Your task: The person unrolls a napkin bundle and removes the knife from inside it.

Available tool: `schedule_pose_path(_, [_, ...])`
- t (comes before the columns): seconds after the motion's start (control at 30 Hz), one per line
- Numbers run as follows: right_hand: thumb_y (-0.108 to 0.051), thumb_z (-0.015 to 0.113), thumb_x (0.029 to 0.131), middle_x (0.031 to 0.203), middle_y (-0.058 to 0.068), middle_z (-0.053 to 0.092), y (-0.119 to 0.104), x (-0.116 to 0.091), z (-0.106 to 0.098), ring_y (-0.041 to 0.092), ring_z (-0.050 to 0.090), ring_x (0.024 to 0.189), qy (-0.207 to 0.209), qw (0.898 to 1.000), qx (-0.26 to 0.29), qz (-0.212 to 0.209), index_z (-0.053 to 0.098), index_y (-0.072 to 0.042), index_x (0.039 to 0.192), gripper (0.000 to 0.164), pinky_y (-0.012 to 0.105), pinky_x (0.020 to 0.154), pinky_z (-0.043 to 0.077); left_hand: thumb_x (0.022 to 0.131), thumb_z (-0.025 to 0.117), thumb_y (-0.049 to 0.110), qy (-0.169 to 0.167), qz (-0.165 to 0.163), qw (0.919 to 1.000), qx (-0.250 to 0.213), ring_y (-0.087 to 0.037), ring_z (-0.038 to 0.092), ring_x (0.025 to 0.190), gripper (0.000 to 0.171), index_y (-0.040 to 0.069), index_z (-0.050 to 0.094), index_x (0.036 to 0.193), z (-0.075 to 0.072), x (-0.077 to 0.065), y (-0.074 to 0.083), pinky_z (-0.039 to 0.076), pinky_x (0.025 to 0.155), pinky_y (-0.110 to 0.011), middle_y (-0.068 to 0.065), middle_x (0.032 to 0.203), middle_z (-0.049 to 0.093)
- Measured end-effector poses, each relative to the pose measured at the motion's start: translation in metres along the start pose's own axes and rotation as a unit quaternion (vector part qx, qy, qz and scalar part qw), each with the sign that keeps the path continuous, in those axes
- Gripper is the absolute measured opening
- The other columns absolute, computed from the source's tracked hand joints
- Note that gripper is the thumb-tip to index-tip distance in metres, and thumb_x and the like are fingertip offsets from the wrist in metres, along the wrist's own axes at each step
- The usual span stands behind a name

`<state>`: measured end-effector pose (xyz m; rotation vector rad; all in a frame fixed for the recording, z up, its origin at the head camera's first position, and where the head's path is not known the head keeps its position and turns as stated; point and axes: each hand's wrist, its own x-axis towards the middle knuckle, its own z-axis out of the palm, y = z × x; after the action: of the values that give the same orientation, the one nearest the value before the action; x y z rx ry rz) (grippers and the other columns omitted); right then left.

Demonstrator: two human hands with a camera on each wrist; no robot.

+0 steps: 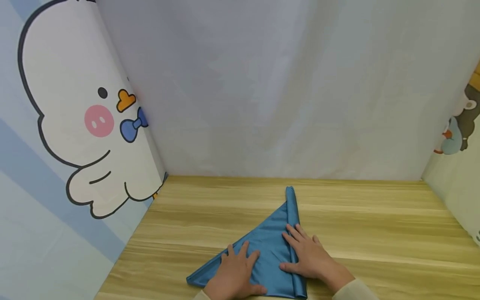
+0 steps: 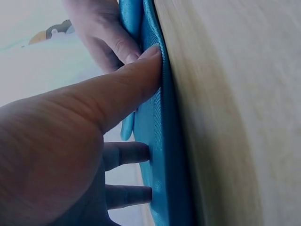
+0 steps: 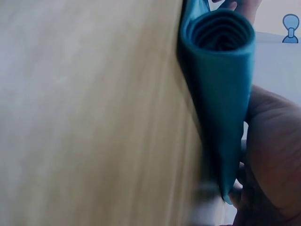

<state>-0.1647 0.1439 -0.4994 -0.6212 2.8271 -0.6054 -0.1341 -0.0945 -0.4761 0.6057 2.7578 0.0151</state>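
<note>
A shiny blue cloth (image 1: 271,250) lies on the table in a triangular shape, its right side wound into a narrow roll (image 1: 292,208). My left hand (image 1: 234,271) rests on the flat part with its fingers spread and straight. In the left wrist view, that hand's thumb touches the cloth (image 2: 155,127) near its folded edge. Over the roll lies my right hand (image 1: 309,256), fingers extended and thumb on the flat cloth to its left. The spiral layers of the roll (image 3: 221,70) show at its near end in the right wrist view.
The table (image 1: 375,233) has a wood-grain top. Behind it hangs a pale grey curtain (image 1: 281,91). A cartoon duck (image 1: 71,125) is printed on the left side panel, and another cartoon figure (image 1: 455,129) on the right one.
</note>
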Motion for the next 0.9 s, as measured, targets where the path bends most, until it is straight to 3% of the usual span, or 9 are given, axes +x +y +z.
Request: schedule_pose_path(0.9, [-0.064,0.066,0.08,0.158,0.008,0.024,0.0052,-0.0039,-0.0051,0.035,0.014,0.145,-0.012,1.0,0.008,0.008,0.039,-0.01,0.148,0.091,0.071,0.101,0.02,0.07,0.058,0.08,0.006,-0.007,0.9999,0.005,-0.055,0.036,0.127,0.092,0.029,0.043,0.145,0.0027,-0.0005,-0.0008,0.039,0.093,-0.063,-0.013,0.151,0.035])
